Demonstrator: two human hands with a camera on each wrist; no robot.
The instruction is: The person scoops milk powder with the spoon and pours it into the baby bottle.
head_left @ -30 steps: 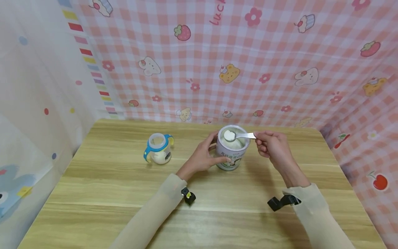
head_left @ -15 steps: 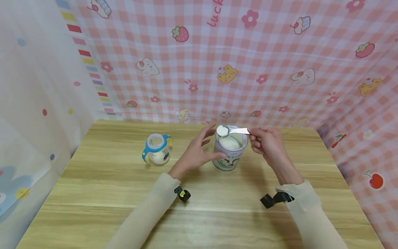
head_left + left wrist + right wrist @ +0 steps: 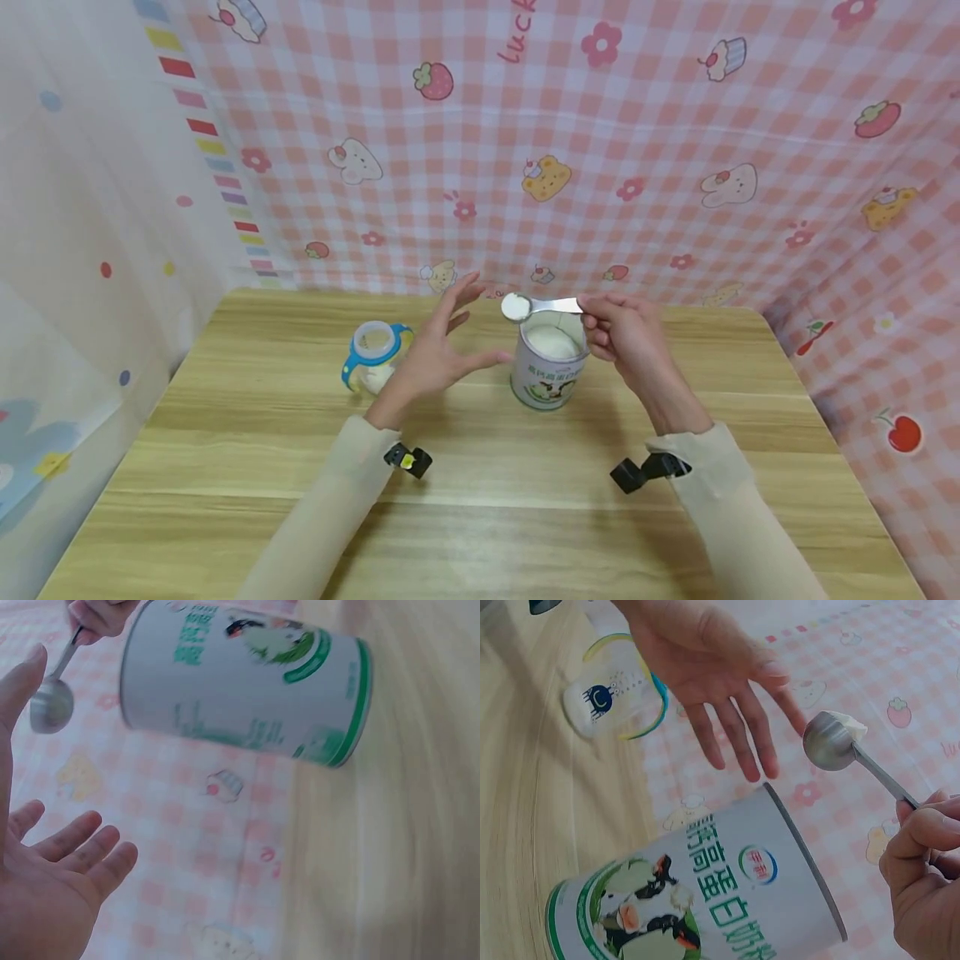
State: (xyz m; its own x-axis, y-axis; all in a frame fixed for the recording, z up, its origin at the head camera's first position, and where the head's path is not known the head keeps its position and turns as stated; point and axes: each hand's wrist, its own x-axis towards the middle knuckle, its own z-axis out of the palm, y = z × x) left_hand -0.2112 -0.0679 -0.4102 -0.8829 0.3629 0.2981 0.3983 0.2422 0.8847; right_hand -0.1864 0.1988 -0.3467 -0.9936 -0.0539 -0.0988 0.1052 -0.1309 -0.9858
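My right hand point(image 3: 630, 337) pinches the handle of a metal measuring spoon point(image 3: 546, 307), heaped with white powder. The spoon's bowl is up over the left rim of an open milk powder can point(image 3: 550, 375), which stands upright with white powder inside. In the right wrist view the can's label shows a cow, and the spoon point(image 3: 829, 742) carries its heap level. My left hand point(image 3: 431, 354) is off the can, fingers spread and thumb apart, holding nothing. Behind it stands a baby bottle point(image 3: 375, 343) with a blue collar and two handles, partly hidden by that hand.
Everything stands on a wooden table point(image 3: 495, 533). A pink checked curtain point(image 3: 480, 167) with cartoon prints hangs right behind the table's back edge, and a white dotted curtain point(image 3: 112, 208) hangs on the left. Small black cameras are strapped to both wrists.
My left hand has let go of the can and moved left towards the bottle. The loaded spoon has risen out of the can and shifted left with my right hand.
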